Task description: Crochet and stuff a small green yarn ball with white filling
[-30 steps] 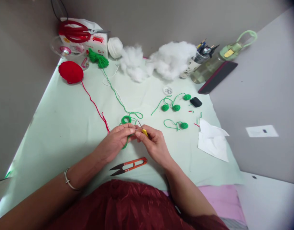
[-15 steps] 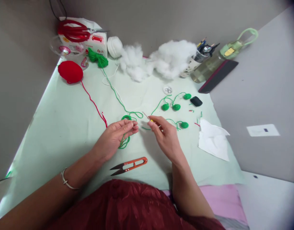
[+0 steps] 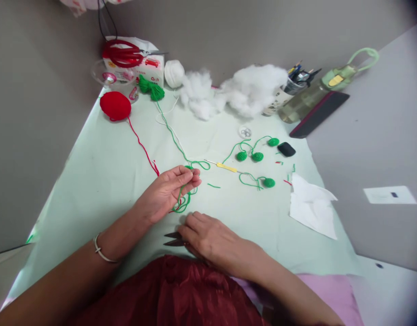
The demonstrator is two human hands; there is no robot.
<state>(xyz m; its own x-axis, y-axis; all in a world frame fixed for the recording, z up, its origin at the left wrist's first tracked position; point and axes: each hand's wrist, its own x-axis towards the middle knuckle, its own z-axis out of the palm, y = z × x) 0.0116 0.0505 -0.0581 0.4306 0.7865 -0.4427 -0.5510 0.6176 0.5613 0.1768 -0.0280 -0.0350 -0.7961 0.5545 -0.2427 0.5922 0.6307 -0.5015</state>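
Observation:
My left hand point(image 3: 172, 190) is closed in a pinch above the table, with green yarn point(image 3: 181, 207) looping down from its fingers. Whatever else sits in the pinch is too small to make out. Near the front edge, my right hand point(image 3: 208, 235) is closed over the thread snips point(image 3: 173, 240); only their dark blades stick out to the left, and the orange handle is hidden. A yellow-handled crochet hook point(image 3: 226, 167) lies on the table beyond my hands. Small green crocheted balls point(image 3: 269, 182) with yarn tails rest to the right.
At the back left are a red yarn ball point(image 3: 115, 106), a green yarn bundle point(image 3: 152, 88), a white yarn ball point(image 3: 174, 74) and red scissors point(image 3: 123, 53). White stuffing point(image 3: 252, 90), a bottle point(image 3: 303, 102) and a pen cup point(image 3: 279, 98) stand behind. A white tissue point(image 3: 310, 206) lies right.
My right hand has put the crochet hook down on the table and moved toward me onto the thread snips. My left hand keeps its pinch. The view has shifted slightly.

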